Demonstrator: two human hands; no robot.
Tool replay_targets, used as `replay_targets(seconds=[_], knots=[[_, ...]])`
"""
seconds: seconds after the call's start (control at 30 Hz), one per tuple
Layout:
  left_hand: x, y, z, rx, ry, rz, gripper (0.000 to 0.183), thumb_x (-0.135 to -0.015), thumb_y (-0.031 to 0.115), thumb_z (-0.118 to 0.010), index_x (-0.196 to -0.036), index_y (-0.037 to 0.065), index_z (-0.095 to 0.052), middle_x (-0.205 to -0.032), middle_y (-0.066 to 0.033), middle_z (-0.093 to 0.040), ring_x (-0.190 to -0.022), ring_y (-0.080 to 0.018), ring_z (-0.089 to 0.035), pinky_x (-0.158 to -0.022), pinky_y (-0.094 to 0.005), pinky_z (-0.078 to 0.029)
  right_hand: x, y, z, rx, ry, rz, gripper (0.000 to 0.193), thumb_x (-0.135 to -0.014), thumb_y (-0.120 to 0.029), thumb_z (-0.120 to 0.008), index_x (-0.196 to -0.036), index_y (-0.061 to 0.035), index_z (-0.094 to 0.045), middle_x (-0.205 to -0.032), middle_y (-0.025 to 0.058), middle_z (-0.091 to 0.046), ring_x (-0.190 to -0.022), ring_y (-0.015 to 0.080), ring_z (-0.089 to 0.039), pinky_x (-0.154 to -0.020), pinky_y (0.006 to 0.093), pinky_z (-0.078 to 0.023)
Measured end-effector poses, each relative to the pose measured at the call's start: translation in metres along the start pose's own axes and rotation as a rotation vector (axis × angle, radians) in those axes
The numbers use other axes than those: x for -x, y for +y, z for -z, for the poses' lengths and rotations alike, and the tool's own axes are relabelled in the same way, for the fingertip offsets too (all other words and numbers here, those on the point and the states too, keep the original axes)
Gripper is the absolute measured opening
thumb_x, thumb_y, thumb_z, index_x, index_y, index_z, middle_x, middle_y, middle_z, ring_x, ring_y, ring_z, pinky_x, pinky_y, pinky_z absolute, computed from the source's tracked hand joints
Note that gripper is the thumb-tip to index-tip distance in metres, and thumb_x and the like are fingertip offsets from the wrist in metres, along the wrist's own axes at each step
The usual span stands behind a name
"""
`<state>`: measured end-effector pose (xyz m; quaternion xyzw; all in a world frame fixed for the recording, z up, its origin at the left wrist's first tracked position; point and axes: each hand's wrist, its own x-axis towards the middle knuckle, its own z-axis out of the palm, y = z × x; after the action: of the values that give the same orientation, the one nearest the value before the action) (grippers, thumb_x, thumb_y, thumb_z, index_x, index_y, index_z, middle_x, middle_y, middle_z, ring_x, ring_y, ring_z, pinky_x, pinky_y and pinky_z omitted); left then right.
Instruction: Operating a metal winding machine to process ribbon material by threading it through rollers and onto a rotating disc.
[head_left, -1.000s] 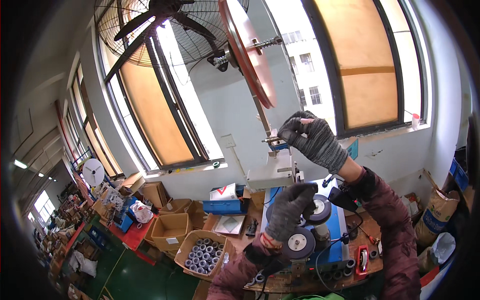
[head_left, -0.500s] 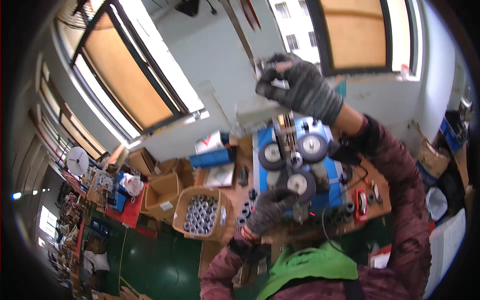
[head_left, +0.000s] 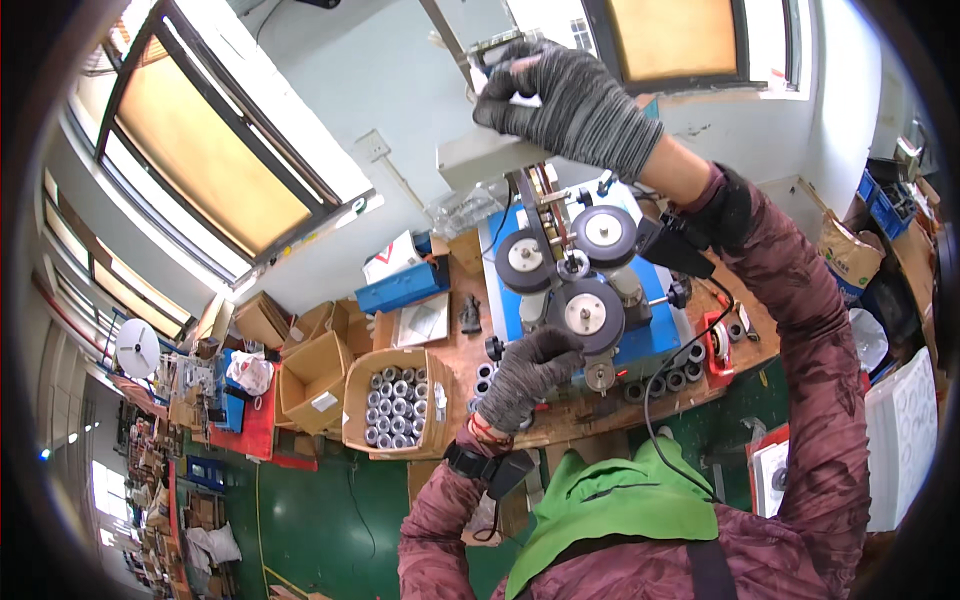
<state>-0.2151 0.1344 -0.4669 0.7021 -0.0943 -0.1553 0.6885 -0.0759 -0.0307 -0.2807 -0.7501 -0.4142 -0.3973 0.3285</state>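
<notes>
Presently, the front wheel (head_left: 586,315) of the blue machine (head_left: 648,346) lies just beyond and right of the nearer left hand (head_left: 530,375), the right hand (head_left: 572,105) being raised farther off; both have bent fingers, any grasp indeterminable.

A factory workshop: three-wheeled bench machine (head_left: 598,300), boxed grey rings (head_left: 398,408), green floor (head_left: 305,510).

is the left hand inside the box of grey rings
No, the left hand is by the front dark wheel, to the right of the cardboard box.
</notes>
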Motion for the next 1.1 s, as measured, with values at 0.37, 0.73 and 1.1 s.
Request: replay_targets(seconds=[0.37,0.73,1.1], knots=[[0.043,0.075,0.044,-0.2,-0.562,-0.668,0.014,-0.084,0.005,-0.055,-0.073,-0.001,-0.063,-0.083,-0.017,-0.06,-0.078,-0.0248,-0.059,-0.071,-0.0389,-0.046,-0.052,0.007,0.026,-0.224,-0.155,-0.153,0.028,-0.07,-0.039,-0.068,-0.076,-0.0108,-0.067,-0.074,0.0059,-0.063,-0.077,0.021,-0.06,-0.073,0.032,-0.046],[-0.019,0.219,0.049,0.559,-0.042,-0.995,0.022,-0.085,0.015,-0.054,-0.1,0.0,-0.056,-0.101,-0.0133,-0.059,-0.096,-0.0318,-0.057,-0.086,-0.0413,-0.047,-0.082,0.077,0.018,-0.34,-0.397,-0.645,0.036,-0.071,-0.04,-0.068,-0.077,-0.0049,-0.066,-0.06,0.0033,-0.056,-0.047,0.0124,-0.047,-0.041,0.0284,-0.04],[-0.102,0.254,0.036,0.411,-0.056,-0.74,0.03,-0.084,0.005,-0.055,-0.11,-0.009,-0.051,-0.102,-0.0204,-0.059,-0.099,-0.0306,-0.058,-0.088,-0.0345,-0.048,-0.016,0.051,0.052,-0.274,0.197,-0.105,0.027,-0.079,-0.029,-0.064,-0.09,-0.0044,-0.062,-0.074,0.0101,-0.06,-0.069,0.0204,-0.06,-0.064,0.0309,-0.048]])
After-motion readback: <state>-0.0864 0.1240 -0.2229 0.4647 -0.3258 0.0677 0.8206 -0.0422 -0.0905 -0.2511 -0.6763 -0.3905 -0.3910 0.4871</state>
